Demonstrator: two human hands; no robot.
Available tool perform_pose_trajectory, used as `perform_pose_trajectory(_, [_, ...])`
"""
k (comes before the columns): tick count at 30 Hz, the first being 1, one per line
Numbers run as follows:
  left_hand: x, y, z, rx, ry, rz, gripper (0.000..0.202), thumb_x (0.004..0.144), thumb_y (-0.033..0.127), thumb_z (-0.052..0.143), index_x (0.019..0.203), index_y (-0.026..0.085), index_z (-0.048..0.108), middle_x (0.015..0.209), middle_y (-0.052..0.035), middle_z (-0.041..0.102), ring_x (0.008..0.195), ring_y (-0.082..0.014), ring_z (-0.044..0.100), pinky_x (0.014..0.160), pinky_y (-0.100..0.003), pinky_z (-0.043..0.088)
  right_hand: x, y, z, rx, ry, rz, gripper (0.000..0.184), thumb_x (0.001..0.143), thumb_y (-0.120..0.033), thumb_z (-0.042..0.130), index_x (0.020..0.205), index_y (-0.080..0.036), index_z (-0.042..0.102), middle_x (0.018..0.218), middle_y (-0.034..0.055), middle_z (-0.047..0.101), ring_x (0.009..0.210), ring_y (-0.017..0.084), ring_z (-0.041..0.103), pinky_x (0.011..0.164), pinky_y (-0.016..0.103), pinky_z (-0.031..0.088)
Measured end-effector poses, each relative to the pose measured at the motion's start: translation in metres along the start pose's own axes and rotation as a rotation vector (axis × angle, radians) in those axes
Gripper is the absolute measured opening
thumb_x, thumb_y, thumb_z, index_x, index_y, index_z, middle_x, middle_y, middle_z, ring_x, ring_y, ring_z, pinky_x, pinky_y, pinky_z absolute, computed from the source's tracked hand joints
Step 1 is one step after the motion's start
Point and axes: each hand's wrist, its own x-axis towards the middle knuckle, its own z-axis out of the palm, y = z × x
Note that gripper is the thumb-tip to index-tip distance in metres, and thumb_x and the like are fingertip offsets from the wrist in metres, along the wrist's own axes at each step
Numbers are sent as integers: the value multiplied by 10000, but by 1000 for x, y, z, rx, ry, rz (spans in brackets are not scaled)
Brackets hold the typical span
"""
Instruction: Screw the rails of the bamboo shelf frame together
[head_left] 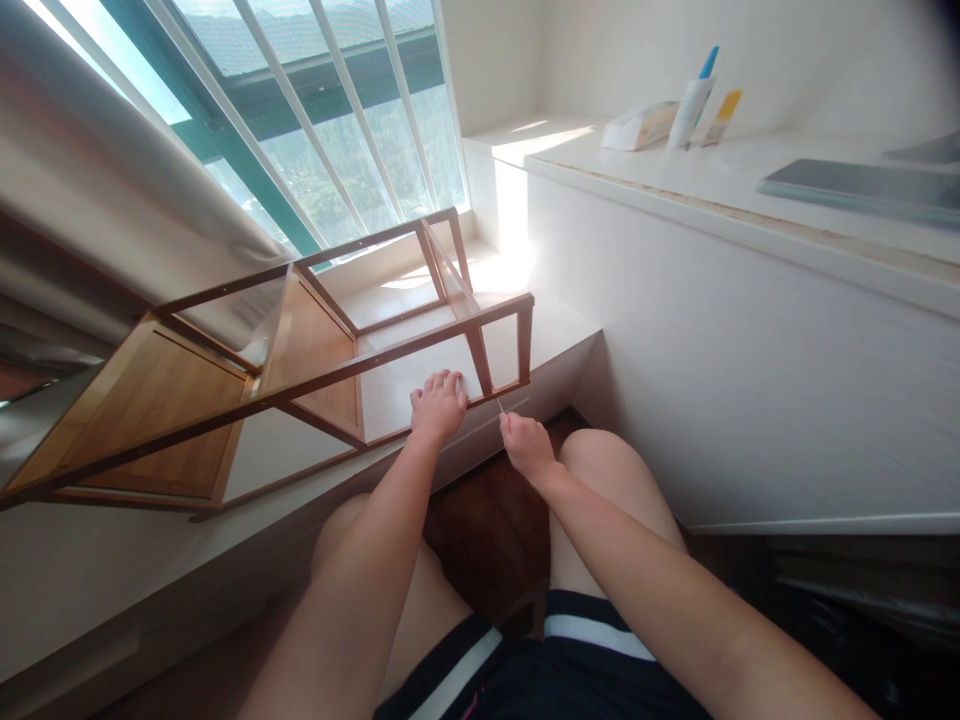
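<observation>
Our right hand (527, 445) pinches a thin silvery metal pin (500, 406), its tip at the lower corner of the brown bamboo shelf rack (311, 350). Our left hand (439, 403) rests, fingers spread, on the bottom rail. The rack lies sideways along the white window ledge's (397, 395) front edge, seemingly assembled, with this corner joint left.
</observation>
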Motion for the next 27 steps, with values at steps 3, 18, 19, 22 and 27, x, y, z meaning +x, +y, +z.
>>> perform_pose_trajectory(3, [0,-1,1,3,5,8,425,903,387,279,1297,334,426,1446,-34,406,1321,-230,337,1016,-493,331,0,0,7,400,-23,29,467,965,-394,282,632,-179,528,574,50,612,558,139,570,609,242,386])
perform_pose_trajectory(18, [1,-1,1,-2,0,-8,429,898,401,284,1298,342,427,1447,-26,404,1311,-226,347,1018,-486,328,-9,-12,15,1330,-134,303,349,864,-455,390,608,-219,368,438,-54,438,353,80,307,384,216,245])
perform_pose_trajectory(19, [1,0,0,-1,-8,-14,431,899,402,284,1301,343,426,1453,-25,397,1317,-225,339,1024,-484,323,-9,-10,14,1231,-104,270,362,872,-450,380,595,-218,371,438,-47,444,367,85,330,404,221,269])
perform_pose_trajectory(22, [1,0,0,-2,-13,-17,437,901,408,279,1308,342,423,1458,-23,391,1329,-225,323,1030,-483,317,-8,-4,12,872,-7,167,414,902,-433,344,555,-211,394,458,-22,478,443,107,420,500,234,328])
perform_pose_trajectory(27, [1,-3,4,-9,20,3,434,901,420,271,1298,343,430,1437,-25,417,1311,-226,346,1014,-491,333,-1,6,7,384,66,61,406,934,-381,319,601,-205,470,537,-2,523,522,129,440,549,255,266])
